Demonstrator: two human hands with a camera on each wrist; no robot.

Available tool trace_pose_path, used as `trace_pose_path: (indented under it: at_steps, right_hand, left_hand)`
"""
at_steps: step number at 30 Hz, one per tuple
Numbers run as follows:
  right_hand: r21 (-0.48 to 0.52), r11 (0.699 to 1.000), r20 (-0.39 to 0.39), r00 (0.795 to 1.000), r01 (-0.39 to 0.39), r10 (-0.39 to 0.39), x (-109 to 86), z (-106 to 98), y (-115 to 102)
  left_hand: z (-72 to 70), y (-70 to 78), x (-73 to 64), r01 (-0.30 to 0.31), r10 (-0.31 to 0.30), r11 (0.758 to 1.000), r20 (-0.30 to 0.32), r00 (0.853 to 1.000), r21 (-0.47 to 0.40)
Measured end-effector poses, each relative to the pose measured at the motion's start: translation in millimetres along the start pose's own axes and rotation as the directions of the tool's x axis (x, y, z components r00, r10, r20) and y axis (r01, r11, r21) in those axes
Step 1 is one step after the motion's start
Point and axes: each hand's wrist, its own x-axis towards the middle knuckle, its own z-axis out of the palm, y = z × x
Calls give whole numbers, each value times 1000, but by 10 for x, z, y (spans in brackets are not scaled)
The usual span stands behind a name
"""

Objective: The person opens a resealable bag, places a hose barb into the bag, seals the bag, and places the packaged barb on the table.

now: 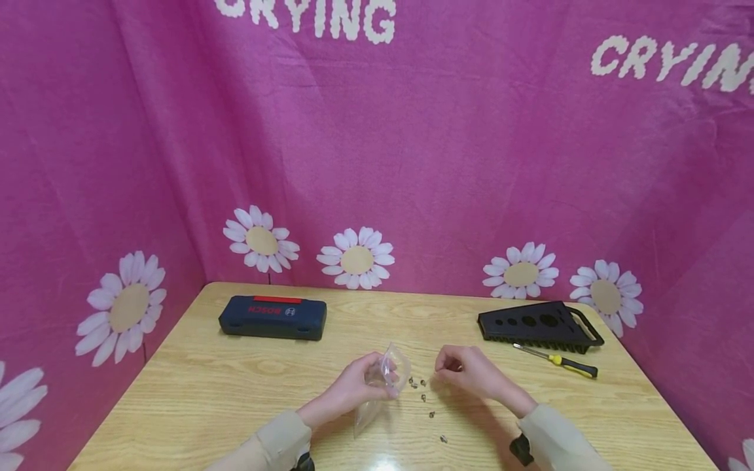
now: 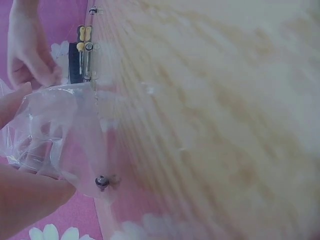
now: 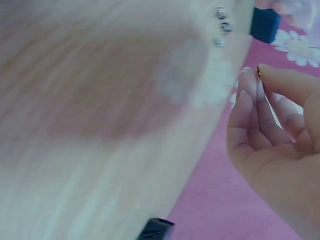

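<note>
My left hand (image 1: 359,386) holds a clear plastic zip-type bag (image 1: 396,367) by its side, with the bag's mouth spread toward the right. In the left wrist view the crinkled bag (image 2: 47,132) lies between thumb and fingers. To the right, my right hand (image 1: 471,371) is held just above the table, fingers bent toward the thumb. The right wrist view shows a tiny dark metal piece (image 3: 259,71) pinched at its fingertips. Several small shiny metal pieces (image 1: 432,414) lie scattered on the table between the hands; their exact kind is too small to tell.
A dark blue Bosch case (image 1: 272,318) sits at the back left of the wooden table (image 1: 194,392). At the back right stands a black tool rack (image 1: 538,325) with holes and a handle, and a yellow-and-black screwdriver (image 1: 556,360) lies before it. Pink cloth hangs behind.
</note>
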Motion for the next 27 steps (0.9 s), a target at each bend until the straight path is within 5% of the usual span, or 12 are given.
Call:
trace_pose_path:
  at_steps: [16, 27]
  right_hand:
    - [6, 996, -80, 993, 87, -86, 224, -176, -575]
    - [23, 979, -43, 978, 203, -202, 335, -71, -815]
  left_hand:
    - [1, 4, -14, 0, 1, 1000, 19, 1000, -20]
    - [0, 14, -22, -19, 19, 1000, 21, 1000, -23]
